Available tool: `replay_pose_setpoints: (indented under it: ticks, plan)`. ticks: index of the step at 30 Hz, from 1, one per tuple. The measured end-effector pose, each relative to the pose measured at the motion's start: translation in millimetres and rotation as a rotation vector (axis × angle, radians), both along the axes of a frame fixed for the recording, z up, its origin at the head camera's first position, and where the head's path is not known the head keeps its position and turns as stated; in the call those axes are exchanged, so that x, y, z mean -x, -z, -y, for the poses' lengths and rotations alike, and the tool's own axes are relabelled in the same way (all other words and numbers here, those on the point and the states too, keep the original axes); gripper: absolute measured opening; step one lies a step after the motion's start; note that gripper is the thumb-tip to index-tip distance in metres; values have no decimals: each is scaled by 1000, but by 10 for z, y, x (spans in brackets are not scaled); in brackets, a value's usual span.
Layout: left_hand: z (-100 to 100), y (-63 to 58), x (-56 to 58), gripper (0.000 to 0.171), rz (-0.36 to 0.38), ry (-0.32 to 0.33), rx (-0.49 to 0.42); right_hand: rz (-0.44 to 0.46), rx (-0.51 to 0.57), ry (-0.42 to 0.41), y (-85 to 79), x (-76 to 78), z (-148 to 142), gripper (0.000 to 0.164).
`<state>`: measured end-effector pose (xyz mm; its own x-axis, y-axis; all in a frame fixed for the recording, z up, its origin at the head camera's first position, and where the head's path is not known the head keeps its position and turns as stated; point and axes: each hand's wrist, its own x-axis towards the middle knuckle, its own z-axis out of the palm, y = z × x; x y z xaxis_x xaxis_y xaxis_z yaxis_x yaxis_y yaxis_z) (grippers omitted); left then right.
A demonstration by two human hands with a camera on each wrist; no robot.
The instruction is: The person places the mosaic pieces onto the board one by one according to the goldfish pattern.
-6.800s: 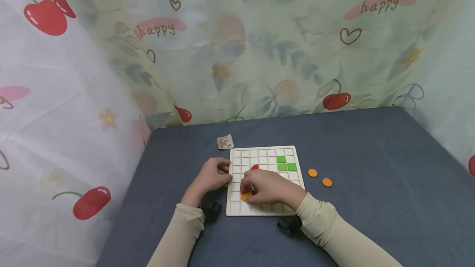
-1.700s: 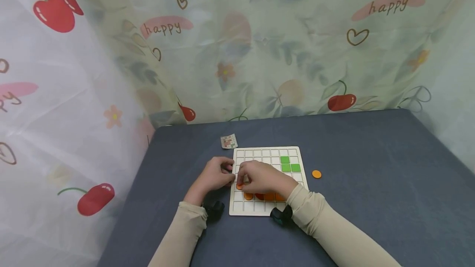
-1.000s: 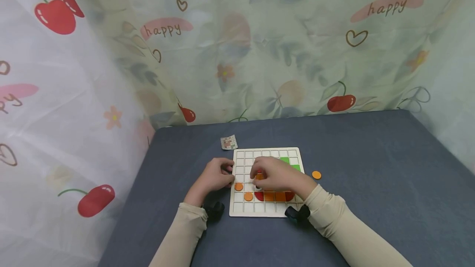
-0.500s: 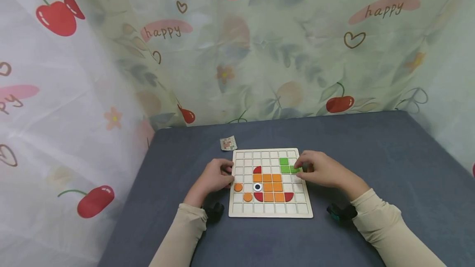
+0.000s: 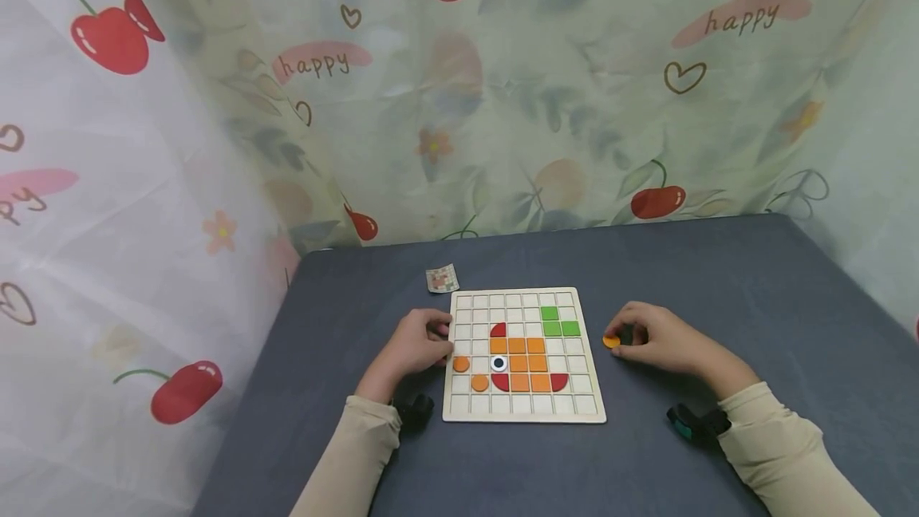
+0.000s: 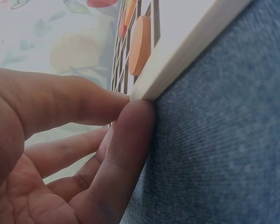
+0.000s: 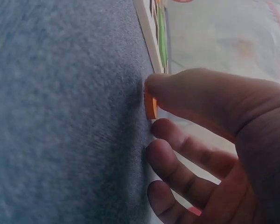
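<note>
On the table lies a white grid board (image 5: pixel 522 406) bearing orange squares (image 5: pixel 527 362), green squares (image 5: pixel 560 321), red quarter-round pieces (image 5: pixel 559 381), a disc with an eye mark (image 5: pixel 498 363) and two orange discs (image 5: pixel 461 364). My left hand (image 5: pixel 414 341) grips the board's left edge; in the left wrist view, thumb and finger (image 6: pixel 130 130) meet at that rim. To the right of the board, my right hand (image 5: pixel 656 333) pinches another orange disc (image 5: pixel 611 341) between thumb and index finger. The right wrist view shows this disc (image 7: pixel 150 106) at the tablecloth, with the other fingers apart from it.
A small patterned card (image 5: pixel 442 278) lies behind the board's far left corner. Dark blue-grey cloth covers the table (image 5: pixel 718 278). A printed curtain (image 5: pixel 531 118) hangs behind it and along the sides.
My right hand has set an orange disc at the board's left column, passed over the middle, then moved right off the board to the disc on the table. My left hand stays at the edge.
</note>
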<state>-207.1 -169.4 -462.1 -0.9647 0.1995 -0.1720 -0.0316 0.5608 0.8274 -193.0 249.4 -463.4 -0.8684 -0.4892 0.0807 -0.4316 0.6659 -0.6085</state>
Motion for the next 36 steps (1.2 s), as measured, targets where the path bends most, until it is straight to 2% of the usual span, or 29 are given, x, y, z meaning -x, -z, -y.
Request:
replay_pose_setpoints:
  ticks: [17, 24, 36]
  plan:
    - [-4, -19, -12, 52, 2, 0, 1, -58, -16, 50, 27, 4, 98, 9]
    - [-1, -22, -16, 52, -1, -3, 0, -55, -36, 68, 33, 2, 128, 10]
    - [2, -1, -2, 52, 4, -4, -2, -61, -40, 81, -43, -20, 174, 9]
